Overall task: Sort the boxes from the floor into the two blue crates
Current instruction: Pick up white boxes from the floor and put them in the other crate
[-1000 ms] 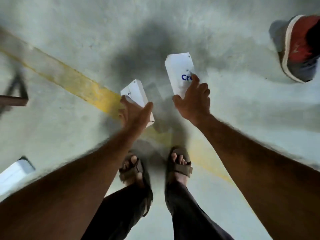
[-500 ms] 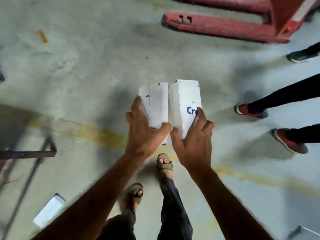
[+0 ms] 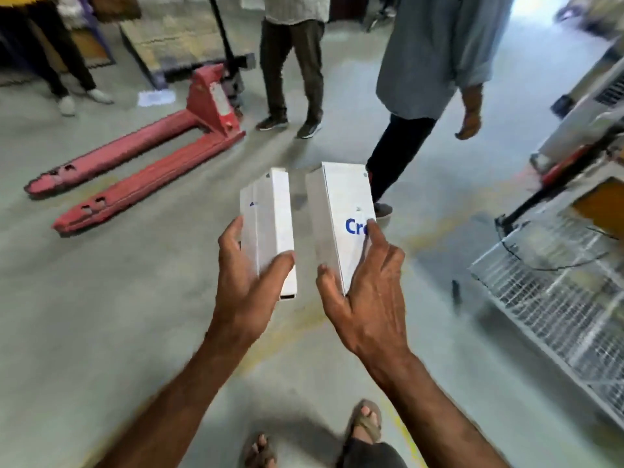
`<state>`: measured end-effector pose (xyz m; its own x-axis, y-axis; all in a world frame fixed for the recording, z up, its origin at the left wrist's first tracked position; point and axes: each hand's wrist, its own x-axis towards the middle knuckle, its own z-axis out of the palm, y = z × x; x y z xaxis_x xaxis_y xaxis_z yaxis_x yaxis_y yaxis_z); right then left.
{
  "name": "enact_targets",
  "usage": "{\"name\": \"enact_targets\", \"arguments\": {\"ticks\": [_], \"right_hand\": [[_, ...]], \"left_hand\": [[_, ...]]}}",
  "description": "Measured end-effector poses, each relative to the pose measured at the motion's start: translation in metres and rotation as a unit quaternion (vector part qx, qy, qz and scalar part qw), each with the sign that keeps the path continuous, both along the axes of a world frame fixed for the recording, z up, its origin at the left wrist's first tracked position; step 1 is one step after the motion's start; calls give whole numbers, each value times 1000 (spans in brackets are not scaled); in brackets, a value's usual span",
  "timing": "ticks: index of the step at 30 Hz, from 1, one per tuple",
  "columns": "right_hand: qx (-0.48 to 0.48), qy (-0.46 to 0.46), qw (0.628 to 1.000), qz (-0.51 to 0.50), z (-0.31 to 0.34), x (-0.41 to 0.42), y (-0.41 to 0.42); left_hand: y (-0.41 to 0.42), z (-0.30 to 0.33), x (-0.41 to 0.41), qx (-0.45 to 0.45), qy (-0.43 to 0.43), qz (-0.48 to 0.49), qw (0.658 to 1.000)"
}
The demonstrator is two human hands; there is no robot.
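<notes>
Aloft, left hand (image 3: 246, 292) gripping white box (image 3: 275, 228), right hand (image 3: 366, 298) another (image 3: 341, 224)

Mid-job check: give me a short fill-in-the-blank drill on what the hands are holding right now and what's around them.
1. Each hand grips one white ____.
2. The right hand holds the right box, whose printing is ____ in colour.
3. Beyond the left hand and the left box, a ____ pallet jack lies on the floor.
4. The two blue ____ are not in view.

Missing words: box; blue; red; crates
</notes>
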<state>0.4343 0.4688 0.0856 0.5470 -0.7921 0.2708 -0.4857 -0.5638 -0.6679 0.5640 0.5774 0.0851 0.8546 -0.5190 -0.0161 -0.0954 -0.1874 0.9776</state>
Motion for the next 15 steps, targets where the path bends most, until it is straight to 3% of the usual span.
{"name": "enact_targets", "arguments": {"ticks": [7, 15], "right_hand": [[-6, -41, 984, -175, 42, -166, -83], [-43, -32, 942, -331, 84, -382, -187]], "left_hand": [[-131, 47, -132, -17, 3, -181, 983], [-289, 82, -342, -64, 125, -335, 932]]}}
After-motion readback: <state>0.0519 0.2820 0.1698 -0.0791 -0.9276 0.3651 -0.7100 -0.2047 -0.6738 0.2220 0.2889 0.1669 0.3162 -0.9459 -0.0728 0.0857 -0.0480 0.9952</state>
